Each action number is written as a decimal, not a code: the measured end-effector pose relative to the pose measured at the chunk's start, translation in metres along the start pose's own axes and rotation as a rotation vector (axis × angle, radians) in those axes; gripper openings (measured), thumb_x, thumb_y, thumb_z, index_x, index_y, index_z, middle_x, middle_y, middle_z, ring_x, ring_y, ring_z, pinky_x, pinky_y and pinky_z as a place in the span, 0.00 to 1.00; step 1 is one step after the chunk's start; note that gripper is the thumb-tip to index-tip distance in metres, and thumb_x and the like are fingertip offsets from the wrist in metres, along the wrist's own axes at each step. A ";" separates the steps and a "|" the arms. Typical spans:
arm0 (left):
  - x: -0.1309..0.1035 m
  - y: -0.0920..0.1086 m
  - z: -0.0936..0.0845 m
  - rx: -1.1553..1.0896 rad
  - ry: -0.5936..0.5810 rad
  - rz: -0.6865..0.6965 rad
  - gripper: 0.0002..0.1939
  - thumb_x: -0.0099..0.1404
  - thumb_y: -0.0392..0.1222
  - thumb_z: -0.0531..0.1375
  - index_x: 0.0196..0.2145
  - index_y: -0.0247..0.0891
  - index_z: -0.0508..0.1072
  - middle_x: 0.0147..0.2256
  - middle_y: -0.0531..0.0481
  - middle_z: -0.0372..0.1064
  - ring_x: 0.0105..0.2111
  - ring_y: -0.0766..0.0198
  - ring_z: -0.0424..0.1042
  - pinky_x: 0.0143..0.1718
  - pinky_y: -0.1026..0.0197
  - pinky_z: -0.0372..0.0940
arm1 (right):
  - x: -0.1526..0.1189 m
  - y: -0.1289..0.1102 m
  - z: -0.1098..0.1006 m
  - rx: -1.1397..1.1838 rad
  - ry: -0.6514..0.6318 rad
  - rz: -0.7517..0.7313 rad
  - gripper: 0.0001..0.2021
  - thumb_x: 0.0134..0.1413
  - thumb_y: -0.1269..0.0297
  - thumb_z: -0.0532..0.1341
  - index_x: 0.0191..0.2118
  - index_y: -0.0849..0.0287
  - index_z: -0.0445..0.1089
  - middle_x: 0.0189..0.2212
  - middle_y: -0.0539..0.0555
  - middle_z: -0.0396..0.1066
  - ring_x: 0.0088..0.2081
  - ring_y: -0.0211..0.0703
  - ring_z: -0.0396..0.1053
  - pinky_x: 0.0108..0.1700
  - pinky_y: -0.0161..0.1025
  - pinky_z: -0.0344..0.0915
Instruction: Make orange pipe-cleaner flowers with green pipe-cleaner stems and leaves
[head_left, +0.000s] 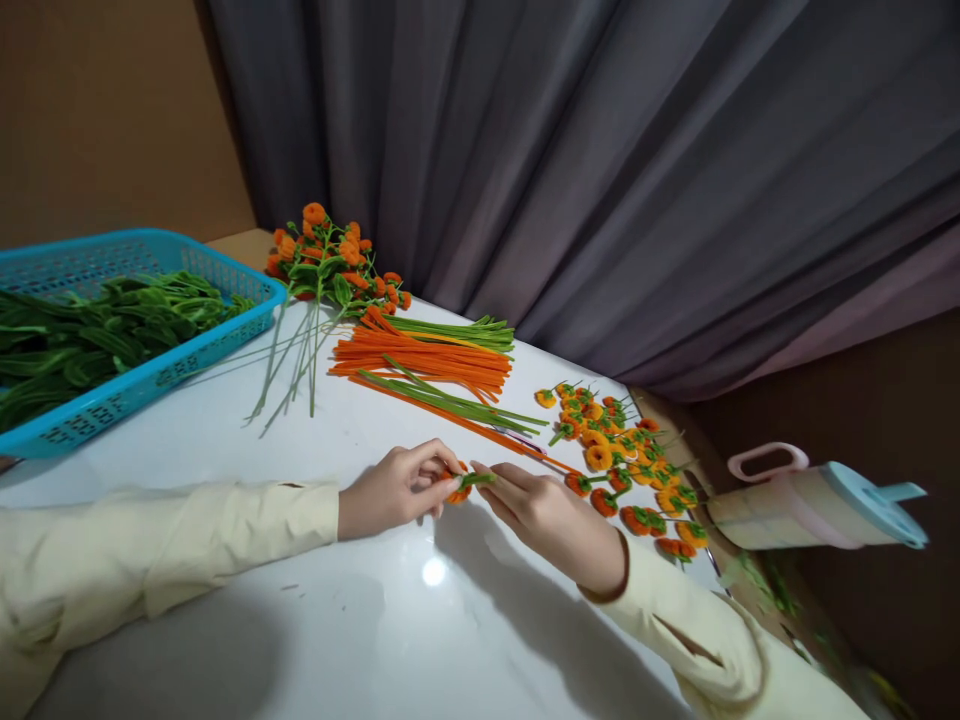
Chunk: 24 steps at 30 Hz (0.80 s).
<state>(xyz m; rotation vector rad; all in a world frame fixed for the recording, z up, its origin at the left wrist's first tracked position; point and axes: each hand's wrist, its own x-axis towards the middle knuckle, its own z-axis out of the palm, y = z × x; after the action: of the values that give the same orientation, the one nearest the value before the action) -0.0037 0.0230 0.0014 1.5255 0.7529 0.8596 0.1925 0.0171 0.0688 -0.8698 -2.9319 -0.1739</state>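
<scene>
Over the white table (pixel 390 620), my left hand (pixel 394 492) pinches a small orange flower (pixel 457 490) between thumb and fingers. My right hand (pixel 544 515) has its fingers closed on the green stem (pixel 478 479) at the flower's right side. Beyond the hands lie a bundle of orange pipe cleaners (pixel 427 360) and some green ones (pixel 465 402). Many orange and yellow flower heads (pixel 598 457) with green bases are spread out just past my right hand.
A blue basket (pixel 150 385) of green leaves (pixel 112 330) stands at the left. Orange flowers on long stems (pixel 349 250) lie at the back. A cup with a light blue lid (pixel 870 505) is at the right, and a grey curtain (pixel 562 150) hangs behind.
</scene>
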 end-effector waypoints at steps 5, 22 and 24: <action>0.002 -0.001 0.000 -0.051 0.004 -0.038 0.08 0.61 0.43 0.55 0.34 0.35 0.62 0.26 0.53 0.66 0.21 0.69 0.68 0.25 0.65 0.64 | -0.005 -0.004 0.001 -0.419 0.015 -0.229 0.15 0.56 0.82 0.46 0.42 0.75 0.67 0.28 0.59 0.66 0.18 0.37 0.62 0.15 0.36 0.52; -0.004 -0.006 -0.001 0.391 0.113 0.410 0.04 0.64 0.36 0.51 0.35 0.36 0.66 0.27 0.51 0.68 0.25 0.69 0.66 0.29 0.67 0.63 | 0.005 -0.013 -0.002 1.059 -0.161 0.591 0.15 0.62 0.61 0.48 0.32 0.63 0.67 0.18 0.49 0.68 0.12 0.33 0.64 0.11 0.27 0.55; -0.004 -0.007 -0.001 0.433 0.122 0.449 0.05 0.65 0.35 0.50 0.34 0.36 0.65 0.26 0.51 0.67 0.25 0.69 0.66 0.29 0.67 0.63 | 0.005 -0.014 0.000 1.084 -0.153 0.609 0.14 0.61 0.61 0.49 0.32 0.64 0.67 0.18 0.50 0.68 0.13 0.34 0.66 0.11 0.27 0.56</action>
<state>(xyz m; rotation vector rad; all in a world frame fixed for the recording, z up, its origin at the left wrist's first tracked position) -0.0067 0.0209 -0.0058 2.0911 0.7256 1.1817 0.1806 0.0083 0.0677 -1.4196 -2.1157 1.3734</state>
